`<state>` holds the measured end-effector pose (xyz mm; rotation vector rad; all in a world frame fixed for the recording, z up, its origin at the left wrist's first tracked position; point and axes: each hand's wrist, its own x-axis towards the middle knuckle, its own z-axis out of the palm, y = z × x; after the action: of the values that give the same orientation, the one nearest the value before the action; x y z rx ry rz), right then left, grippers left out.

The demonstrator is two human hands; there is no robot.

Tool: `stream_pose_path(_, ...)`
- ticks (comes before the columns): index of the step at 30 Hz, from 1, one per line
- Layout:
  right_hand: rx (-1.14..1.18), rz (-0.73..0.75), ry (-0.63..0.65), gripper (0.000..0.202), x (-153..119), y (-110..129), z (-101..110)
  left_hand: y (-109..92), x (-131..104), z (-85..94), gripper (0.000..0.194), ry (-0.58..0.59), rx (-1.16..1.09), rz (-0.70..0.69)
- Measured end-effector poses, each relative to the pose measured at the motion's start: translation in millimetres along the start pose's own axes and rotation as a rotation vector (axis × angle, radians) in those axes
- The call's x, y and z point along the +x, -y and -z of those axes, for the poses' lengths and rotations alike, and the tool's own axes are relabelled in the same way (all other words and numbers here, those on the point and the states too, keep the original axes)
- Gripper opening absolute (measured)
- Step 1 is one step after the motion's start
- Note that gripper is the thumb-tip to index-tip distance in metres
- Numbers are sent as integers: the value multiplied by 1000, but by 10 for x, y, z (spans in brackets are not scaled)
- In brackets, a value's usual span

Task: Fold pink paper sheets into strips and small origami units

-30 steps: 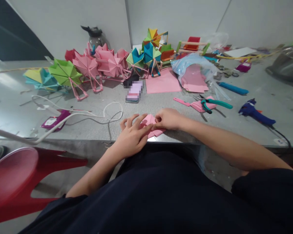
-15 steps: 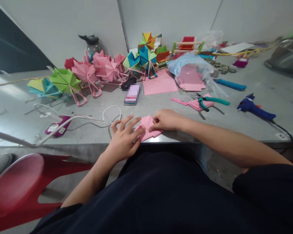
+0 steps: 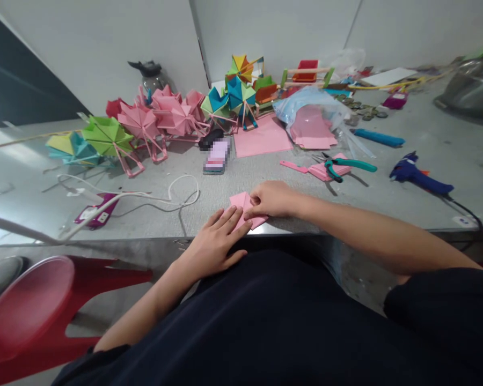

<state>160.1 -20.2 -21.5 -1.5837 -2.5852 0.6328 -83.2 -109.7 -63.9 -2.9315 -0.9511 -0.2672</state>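
Note:
A folded piece of pink paper (image 3: 239, 200) lies at the table's front edge. My left hand (image 3: 217, 238) rests flat on its left part, fingers stretched out and the thumb apart. From the right, my right hand (image 3: 271, 199) has its fingers curled in and pressed on the paper's right side, pinching it near the fold. Part of the paper is hidden under both hands. Beyond them is a phone (image 3: 217, 156) beside a black object (image 3: 211, 139).
Pliers (image 3: 334, 169) lie on folded pink paper to the right, with a blue glue gun (image 3: 421, 174) farther right. Paper umbrella shapes (image 3: 143, 120) stand at the back left. A white cable (image 3: 132, 194) crosses the left side. A red stool (image 3: 36, 305) stands lower left.
My left hand has moved right and flattened over the paper, its fingers now straighter. My right hand has stayed almost where it was on the paper.

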Motion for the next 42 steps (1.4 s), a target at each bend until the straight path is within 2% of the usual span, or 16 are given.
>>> stream_pose_path(5, 10, 3, -17, 48, -9, 3, -29, 82, -30, 39, 50, -79, -51, -20)
stream_pose_path(8, 6, 82, -146, 42, -45, -49, -18, 95, 17, 20, 32, -174, -11, -18)
stream_pose_path(10, 61, 249, -217, 34, -87, -117, 23, 107, 50, 1, 20, -256, 40, -25)
stream_pose_path(11, 110, 362, -213, 30, -112, -154, 51, 117, 66, -5, 17, -293, 65, -31)
stream_pose_path(14, 229, 680, -109, 30, -176, -241, 126, 174, 125, 31, 16, -389, 94, -43)
stream_pose_path(15, 237, 743, -103, 30, -188, -256, 139, 201, 157, 67, 15, -419, 79, -43)
stream_pose_path(17, 232, 794, -168, 25, -194, -269, 142, 261, 253, 178, 17, -466, 1, -22)
stream_pose_path(19, 243, 774, -280, 27, -181, -279, 137, 329, 399, 326, 25, -488, -136, 40)
stream_pose_path(22, 294, 645, -446, 32, -149, -322, 167, 447, 711, 552, 30, -492, -400, 141)
stream_pose_path(26, 315, 432, -628, 38, -92, -443, 254, 596, 1199, 698, 26, -383, -622, 245)
stream_pose_path(29, 277, 367, -724, 41, -17, -552, 267, 634, 1457, 636, 26, -280, -759, 279)
stream_pose_path(31, 249, 368, -774, 44, 44, -616, 240, 614, 1530, 536, 29, -261, -885, 293)
stream_pose_path(36, 235, 377, -838, 45, 138, -670, 127, 487, 1484, 272, 32, -420, -968, 318)
stream_pose_path(42, 276, 333, -962, 38, 133, -602, 36, 359, 1481, 89, 30, -513, -1078, 359)
